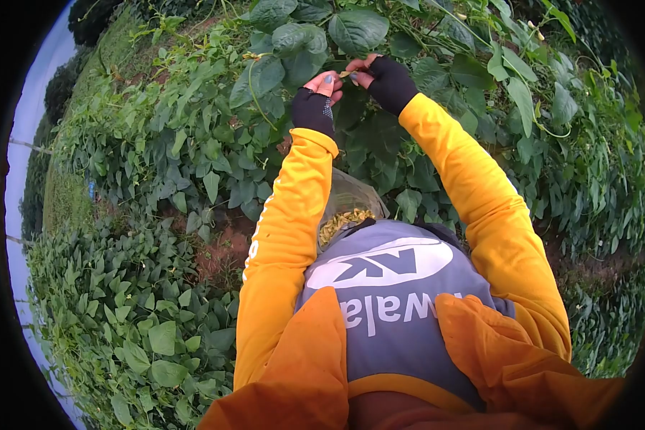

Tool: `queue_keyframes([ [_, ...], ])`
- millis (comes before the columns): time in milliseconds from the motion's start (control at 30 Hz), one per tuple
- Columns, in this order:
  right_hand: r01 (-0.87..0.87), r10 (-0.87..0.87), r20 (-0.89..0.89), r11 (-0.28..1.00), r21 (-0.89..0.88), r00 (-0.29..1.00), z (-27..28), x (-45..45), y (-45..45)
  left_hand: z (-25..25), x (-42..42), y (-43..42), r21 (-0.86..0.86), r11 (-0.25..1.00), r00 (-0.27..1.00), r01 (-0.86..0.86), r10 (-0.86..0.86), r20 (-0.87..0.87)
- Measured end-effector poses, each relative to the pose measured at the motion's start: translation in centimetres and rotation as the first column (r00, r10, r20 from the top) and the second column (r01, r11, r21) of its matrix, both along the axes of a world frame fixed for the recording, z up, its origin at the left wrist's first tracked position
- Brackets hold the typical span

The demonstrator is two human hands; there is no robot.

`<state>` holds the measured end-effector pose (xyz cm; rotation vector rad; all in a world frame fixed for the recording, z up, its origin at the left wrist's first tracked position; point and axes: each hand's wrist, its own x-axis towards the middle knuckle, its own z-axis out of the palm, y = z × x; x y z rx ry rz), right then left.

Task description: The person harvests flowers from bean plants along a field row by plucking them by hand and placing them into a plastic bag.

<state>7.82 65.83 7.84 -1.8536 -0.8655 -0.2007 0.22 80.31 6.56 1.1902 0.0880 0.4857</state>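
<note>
Orange cloth (pixel 304 365), small yellowish piece (pixel 345 74) beyond

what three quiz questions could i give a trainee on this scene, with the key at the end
1. Multiple choice: what lies in the see-through plastic bag?
A) red tomatoes
B) small yellow pieces
C) whole green leaves

2. Fill the gap: the left hand and the right hand meet at a thin yellowish piece, which shows ____ the bag in the picture (above or below).

3. True or false: the gloves cover every fingertip.

Key: 1. B; 2. above; 3. false, the black gloves leave the fingertips bare.
</note>
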Motion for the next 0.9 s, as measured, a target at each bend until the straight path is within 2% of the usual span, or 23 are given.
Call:
queue_keyframes([
  [100, -0.019, 0.019, -0.012, 0.999, 0.048, 1.000, -0.2, 0.1, -0.2, 0.5, -1.2, 0.4, -0.008, 1.000, 1.000, -0.013, 0.013, -0.006],
  [167, -0.006, 0.002, 0.058, 0.998, 0.058, 0.998, -0.3, 0.2, -0.4, 0.8, -3.0, 0.6, 0.234, 0.972, 0.997, -0.017, 0.035, -0.074],
  [200, -0.006, 0.002, 0.061, 0.998, 0.058, 0.998, 0.0, -0.4, -0.7, 0.9, -4.2, 0.7, 0.280, 0.960, 0.995, 0.003, 0.025, -0.097],
  [233, 0.092, -0.086, -0.083, 0.993, 0.071, 0.993, 0.1, -1.6, -1.4, -0.1, -5.1, 1.2, 0.394, 0.919, 0.997, -0.004, 0.036, -0.075],
  [267, 0.186, -0.165, -0.218, 0.979, 0.078, 0.962, 0.6, -2.7, -1.7, -2.1, -7.4, 1.9, 0.573, 0.815, 0.993, -0.088, 0.028, 0.113],
  [300, 0.170, -0.146, -0.190, 0.978, 0.118, 0.971, 0.3, -3.7, -2.2, -2.4, -9.0, 2.4, 0.776, 0.616, 0.988, -0.136, 0.027, 0.151],
  [333, 0.141, -0.097, -0.223, 0.972, 0.187, 0.970, 0.0, -5.1, -2.4, -2.7, -10.9, 2.7, 0.836, 0.546, 0.999, -0.052, 0.018, 0.050],
  [400, 0.021, 0.025, -0.293, 0.988, 0.152, 0.956, -1.3, -9.0, -2.4, -5.0, -13.6, 3.5, 0.967, 0.250, 0.999, 0.039, 0.018, -0.045],
  [433, -0.055, 0.055, -0.028, 0.998, 0.003, 0.998, -3.0, -10.6, -2.3, -6.2, -15.1, 3.7, 0.991, 0.085, 0.993, 0.105, 0.051, -0.110],
  [467, -0.169, 0.167, -0.037, 0.983, -0.068, 0.985, -4.2, -12.5, -2.0, -6.5, -16.3, 3.2, 0.962, -0.067, 0.959, 0.265, 0.127, -0.255],
  [500, -0.334, 0.321, -0.101, 0.928, -0.163, 0.942, -5.9, -13.8, -1.9, -6.7, -17.1, 2.7, 0.904, -0.152, 0.910, 0.401, 0.185, -0.372],
  [533, -0.446, 0.421, -0.150, 0.823, -0.351, 0.895, -8.2, -14.5, -1.8, -7.4, -17.5, 2.5, 0.833, -0.199, 0.851, 0.516, 0.233, -0.471],
  [567, -0.534, 0.496, -0.225, 0.669, -0.517, 0.839, -9.4, -14.7, -1.7, -8.7, -17.9, 2.6, 0.835, -0.205, 0.851, 0.511, 0.254, -0.459],
  [633, -0.480, 0.480, -0.148, 0.705, -0.522, 0.865, -6.7, -14.1, -1.1, -7.8, -18.0, 2.2, 0.761, -0.244, 0.790, 0.601, 0.324, -0.520],
  [667, -0.437, 0.462, -0.087, 0.736, -0.517, 0.882, -4.6, -13.9, -0.8, -6.9, -17.8, 2.0, 0.768, -0.247, 0.798, 0.590, 0.324, -0.509],
  [700, -0.376, 0.392, -0.054, 0.820, -0.431, 0.918, -1.6, -13.2, -0.6, -5.9, -17.8, 1.8, 0.738, -0.263, 0.776, 0.622, 0.332, -0.536],
  [767, -0.260, 0.339, 0.240, 0.916, -0.305, 0.910, 5.1, -10.4, -0.2, -5.8, -18.2, 2.1, 0.707, -0.281, 0.756, 0.649, 0.340, -0.559],
  [800, -0.190, 0.247, 0.420, 0.967, -0.172, 0.873, 8.3, -8.9, 0.0, -6.8, -18.6, 2.6, 0.786, -0.234, 0.811, 0.573, 0.302, -0.501],
  [833, -0.067, 0.106, 0.464, 0.993, -0.099, 0.879, 11.5, -7.7, 0.3, -7.8, -18.9, 3.1, 0.853, -0.184, 0.860, 0.488, 0.266, -0.435],
  [867, -0.034, 0.030, 0.514, 0.999, -0.001, 0.857, 14.3, -5.3, 0.5, -8.6, -19.1, 3.5, 0.855, -0.190, 0.864, 0.482, 0.266, -0.428],
  [900, 0.040, -0.090, 0.523, 0.993, 0.107, 0.848, 17.1, -3.6, 0.9, -9.4, -19.3, 3.8, 0.885, -0.118, 0.876, 0.450, 0.251, -0.412],
])
